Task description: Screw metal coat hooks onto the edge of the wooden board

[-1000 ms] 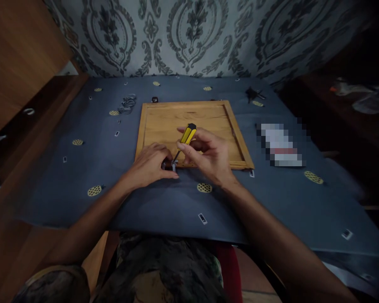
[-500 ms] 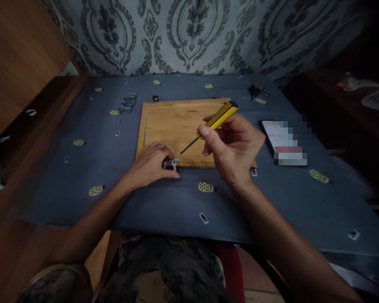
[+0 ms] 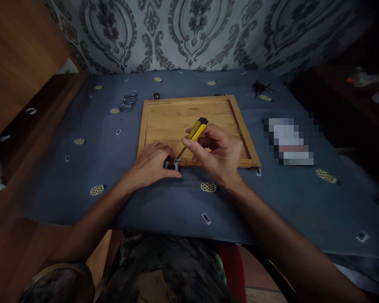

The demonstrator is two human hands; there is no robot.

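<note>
Head camera on you now, and your right hand (image 3: 219, 153) has the yellow-and-black screwdriver with the slim metal shaft (image 3: 197, 129) in a narrow pinch, thumb and fingers closed around the lower part of its handle. Look at that slant: the long axis runs from the dark butt, up and to the right, down leftward to the tip, which appears to meet the small silver metal fitting (image 3: 177, 165) at the near edge of the rectangular, honey-brown wooden panel (image 3: 189, 113). That meeting is the key relation here: the fitting lies left of your right-hand grip and a little nearer your body, in line with the shaft. Your left hand (image 3: 153, 164) is the nearer one, right at it, thumb on the near side and fingers curled on the far side, holding the fitting at the panel's edge; how hard it presses, you can't tell from here. Beneath it all spreads the blue-grey cloth printed with yellow pineapples (image 3: 164, 210), and off beyond your left hand, well apart, sits a loose cluster of shiny metal pieces (image 3: 129, 101).
</note>
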